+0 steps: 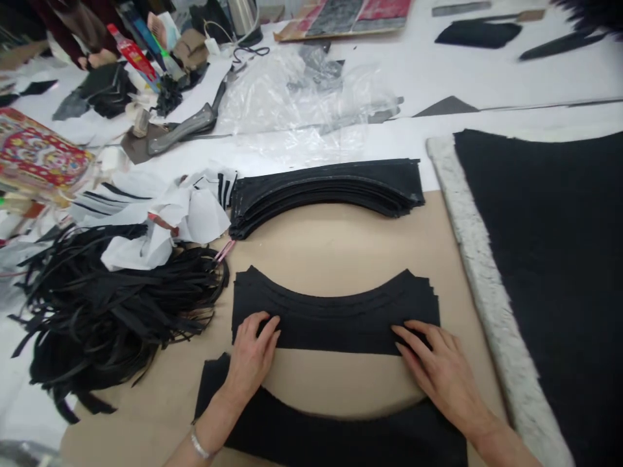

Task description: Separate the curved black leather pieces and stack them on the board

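A black curved fabric piece lies flat on the brown board before me, its curved edge facing away. My left hand rests on its lower left part, fingers bent a little and apart. On its lower right edge lies my right hand, fingers stretched out and touching the cloth. Nearer to me is another black fabric piece, partly covered by my forearms. Beyond the middle piece sits a stack of black curved fabric pieces, some with pale lines along the edges.
Black fabric strips are heaped at left beside crumpled white paper. A large black cloth lies on a pale slab at right. Clear plastic bags, a red-capped bottle and a co-worker's hands are farther back.
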### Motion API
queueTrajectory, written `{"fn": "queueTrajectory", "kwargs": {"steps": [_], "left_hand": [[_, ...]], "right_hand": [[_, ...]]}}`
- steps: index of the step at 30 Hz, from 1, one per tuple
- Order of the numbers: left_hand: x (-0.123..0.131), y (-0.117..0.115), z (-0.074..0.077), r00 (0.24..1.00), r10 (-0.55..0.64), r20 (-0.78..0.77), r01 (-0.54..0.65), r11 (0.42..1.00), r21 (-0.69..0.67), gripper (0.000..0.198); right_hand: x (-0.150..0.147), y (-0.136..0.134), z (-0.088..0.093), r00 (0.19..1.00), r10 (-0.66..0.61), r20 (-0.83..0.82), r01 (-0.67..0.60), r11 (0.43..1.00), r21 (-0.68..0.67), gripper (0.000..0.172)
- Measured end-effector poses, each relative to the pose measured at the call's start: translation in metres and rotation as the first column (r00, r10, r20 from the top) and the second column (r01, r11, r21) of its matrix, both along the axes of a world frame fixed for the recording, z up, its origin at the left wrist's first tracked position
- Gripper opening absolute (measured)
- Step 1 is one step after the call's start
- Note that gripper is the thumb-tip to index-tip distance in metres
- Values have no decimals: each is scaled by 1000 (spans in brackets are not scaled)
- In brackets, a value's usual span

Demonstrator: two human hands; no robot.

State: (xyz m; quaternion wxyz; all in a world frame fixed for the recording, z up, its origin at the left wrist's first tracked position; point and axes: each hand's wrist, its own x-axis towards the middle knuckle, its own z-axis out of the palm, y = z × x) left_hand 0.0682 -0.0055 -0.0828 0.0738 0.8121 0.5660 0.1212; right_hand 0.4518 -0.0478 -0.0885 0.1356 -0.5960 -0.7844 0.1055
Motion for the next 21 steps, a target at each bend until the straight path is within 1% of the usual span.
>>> {"fn": "queueTrajectory", "kwargs": {"steps": [4,9,13,15,17,21], "left_hand": [[-17,-6,-6,999,49,4,-49,998,37,32],[-34,-15,-4,996,83,-23,-82,995,65,30],[-38,-12,1,993,120,-13,-118,989,94,26],[-39,-6,2,993,120,-19,-118,989,87,29],[-39,-1,3,991,119,-58,-115,992,58,34],[-39,-1,7,980,155,-122,-154,988,13,34]], "right_hand": [[11,-6,5,998,-54,16,55,998,-37,31],[19,-14,7,997,-79,22,80,996,-38,32],[20,-14,9,998,-65,14,65,998,-3,32],[19,-9,9,998,-62,19,61,998,33,33],[17,-5,9,998,-61,30,59,997,59,35],[19,-5,-1,998,-47,30,45,997,70,42]]}}
